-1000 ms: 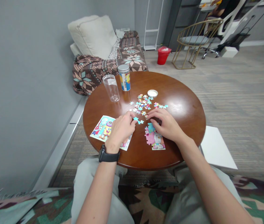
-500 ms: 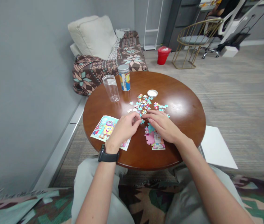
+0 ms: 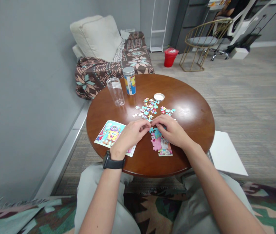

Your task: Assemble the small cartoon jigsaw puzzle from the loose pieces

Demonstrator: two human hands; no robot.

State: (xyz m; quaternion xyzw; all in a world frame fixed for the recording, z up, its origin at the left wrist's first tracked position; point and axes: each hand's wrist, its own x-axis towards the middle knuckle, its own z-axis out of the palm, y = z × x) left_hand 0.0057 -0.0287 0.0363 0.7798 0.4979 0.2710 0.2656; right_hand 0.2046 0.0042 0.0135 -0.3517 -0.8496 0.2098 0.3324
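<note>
My left hand (image 3: 136,132), a dark watch at its wrist, pinches a small light-blue jigsaw piece (image 3: 151,130) at the upper left corner of the joined puzzle section (image 3: 161,144). My right hand (image 3: 171,129) is open, its bent fingers lying over the top of that section, fingertips close to my left ones. Part of the section is hidden under it. Beyond both hands spreads a heap of loose jigsaw pieces (image 3: 150,106). A printed cartoon picture sheet (image 3: 110,133) lies partly beneath my left hand.
On the round wooden table (image 3: 189,139) stand a clear plastic cup (image 3: 116,92) and a printed tin with a metal lid (image 3: 129,81). A small round lid (image 3: 159,97) lies behind the pieces. A patterned sofa (image 3: 138,58) and a red bin (image 3: 170,58) are farther back.
My left hand has moved slightly right with the piece, bringing it to the joined section. The fingers of my right hand have bent and drawn in toward it.
</note>
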